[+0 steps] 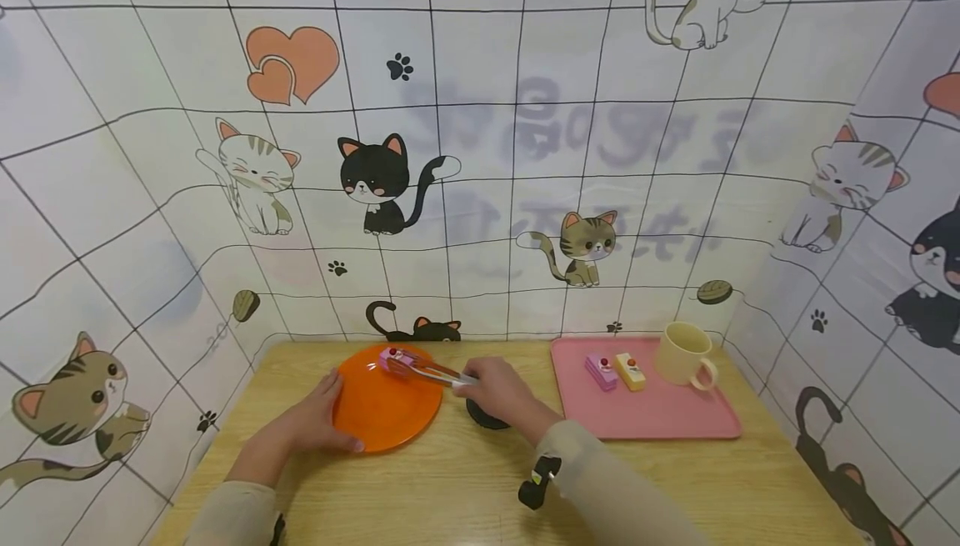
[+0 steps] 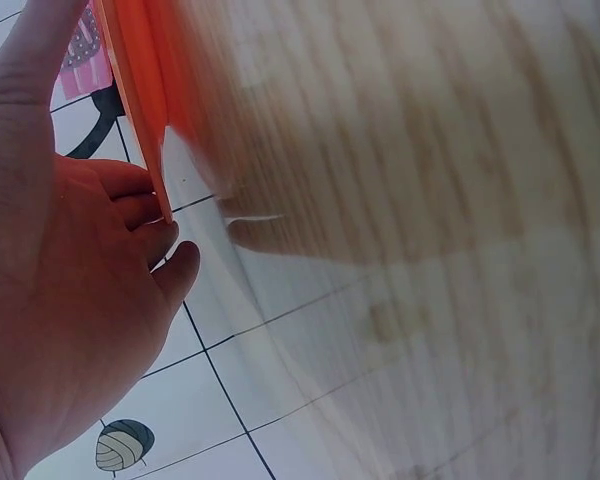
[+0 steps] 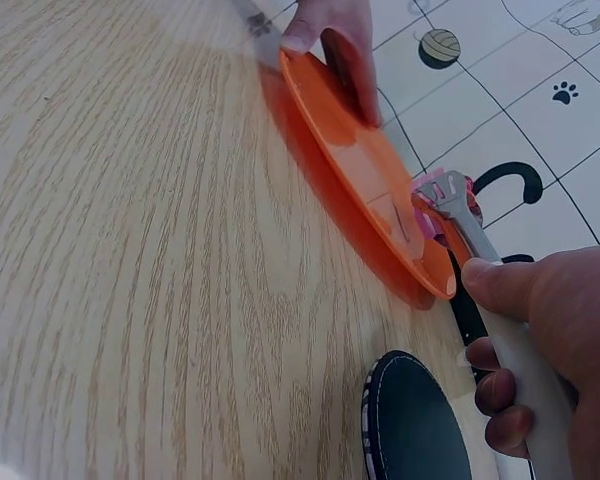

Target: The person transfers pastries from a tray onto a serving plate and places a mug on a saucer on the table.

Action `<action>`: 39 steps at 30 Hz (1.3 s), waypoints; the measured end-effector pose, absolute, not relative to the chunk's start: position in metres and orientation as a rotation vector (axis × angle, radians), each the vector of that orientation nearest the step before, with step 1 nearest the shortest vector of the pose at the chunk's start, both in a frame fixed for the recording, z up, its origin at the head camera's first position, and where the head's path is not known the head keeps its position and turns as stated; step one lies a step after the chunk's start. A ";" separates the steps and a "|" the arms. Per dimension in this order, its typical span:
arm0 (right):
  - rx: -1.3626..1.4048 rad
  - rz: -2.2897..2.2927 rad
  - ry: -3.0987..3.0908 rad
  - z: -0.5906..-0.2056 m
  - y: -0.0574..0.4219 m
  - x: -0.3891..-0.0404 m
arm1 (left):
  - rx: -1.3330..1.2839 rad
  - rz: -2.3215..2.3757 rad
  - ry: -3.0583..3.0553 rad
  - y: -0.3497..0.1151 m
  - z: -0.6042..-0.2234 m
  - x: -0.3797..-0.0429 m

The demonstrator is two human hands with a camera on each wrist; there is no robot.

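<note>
An orange plate lies at the left of the wooden table, and my left hand grips its left rim, thumb toward the front. In the left wrist view, the fingers curl at the plate's edge. My right hand holds a pair of tongs by the handle, reaching in from the right. The tongs' tips close around a small pink cake slice with a red topping, over the back part of the plate. In the right wrist view, the tongs' head partly covers that slice.
A dark round coaster lies under and beside my right hand. On the right, a pink tray bears a pink cake slice, a yellow cake slice and a cream mug. A cat-print sheet rises behind the table and along its sides.
</note>
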State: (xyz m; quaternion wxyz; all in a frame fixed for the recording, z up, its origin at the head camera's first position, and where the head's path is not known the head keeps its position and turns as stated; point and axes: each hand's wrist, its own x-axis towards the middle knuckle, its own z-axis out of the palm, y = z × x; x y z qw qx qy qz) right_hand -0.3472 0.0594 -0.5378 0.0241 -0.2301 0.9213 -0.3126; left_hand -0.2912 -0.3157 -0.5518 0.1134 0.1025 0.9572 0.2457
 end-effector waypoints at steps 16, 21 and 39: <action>-0.656 -0.886 2.848 -0.539 0.046 -0.349 | 0.290 0.732 2.805 -0.316 -0.551 -0.291; -0.655 -0.872 2.847 -0.541 0.046 -0.349 | 0.289 0.727 2.804 -0.315 -0.550 -0.290; -0.637 -0.913 2.851 -0.544 0.052 -0.350 | 0.268 0.711 2.799 -0.314 -0.550 -0.291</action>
